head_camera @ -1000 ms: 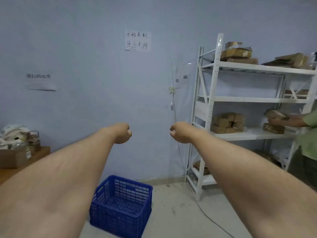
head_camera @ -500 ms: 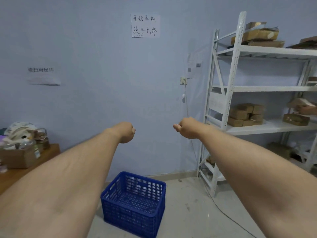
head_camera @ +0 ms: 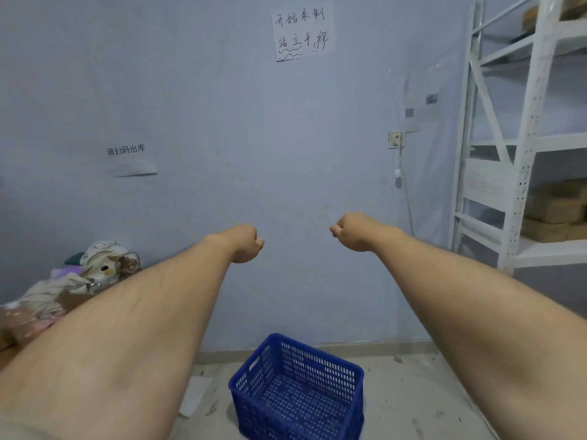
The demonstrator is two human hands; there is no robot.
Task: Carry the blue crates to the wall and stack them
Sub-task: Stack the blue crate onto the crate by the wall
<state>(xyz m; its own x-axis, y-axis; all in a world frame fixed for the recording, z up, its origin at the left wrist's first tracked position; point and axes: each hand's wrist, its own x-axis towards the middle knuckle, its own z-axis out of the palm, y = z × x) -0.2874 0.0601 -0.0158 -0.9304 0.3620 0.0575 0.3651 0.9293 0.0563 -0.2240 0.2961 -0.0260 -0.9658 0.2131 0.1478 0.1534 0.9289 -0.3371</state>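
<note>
Crowding the far left, a heap of bags on a desk, close enough for a carried load to be snagging it. Reaching forward at chest height, left hand curled into a fist, gripping nothing. Sitting on the floor near the wall, between the arms, one blue crate, empty, turned askew, probably inviting a crooked, toppling stack. Right hand likewise clenched and empty. Trailing down beside the shelf rack, a cord, possibly tripping feet.
</note>
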